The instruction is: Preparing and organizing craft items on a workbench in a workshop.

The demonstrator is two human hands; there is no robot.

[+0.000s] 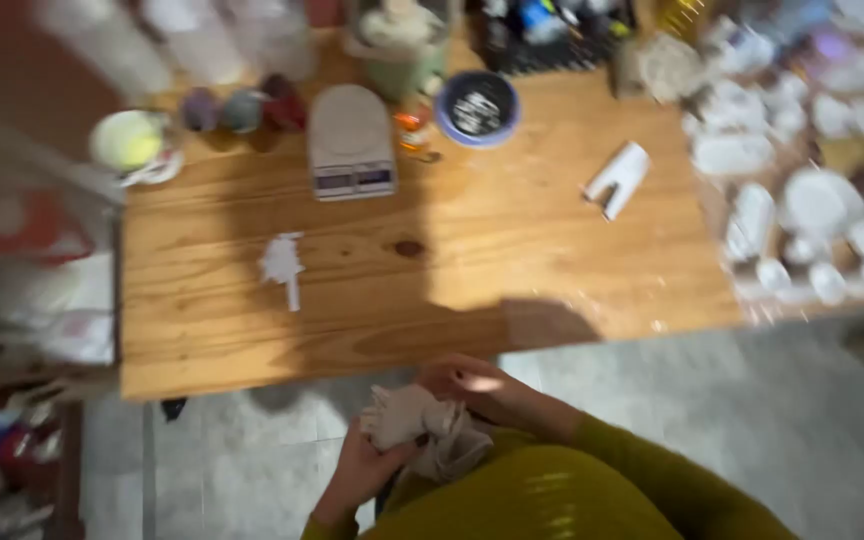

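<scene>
Both hands (422,425) around a crumpled beige cloth (417,418).

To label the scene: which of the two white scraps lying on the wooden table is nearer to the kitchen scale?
The ragged white scrap, left of centre, just below the scale. The folded white piece lies farther right, toward the white moulds.

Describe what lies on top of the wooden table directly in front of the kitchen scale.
In front of the kitchen scale, the wooden table holds a small white scrap and a dark knot in the wood. Blur hides finer detail.
</scene>
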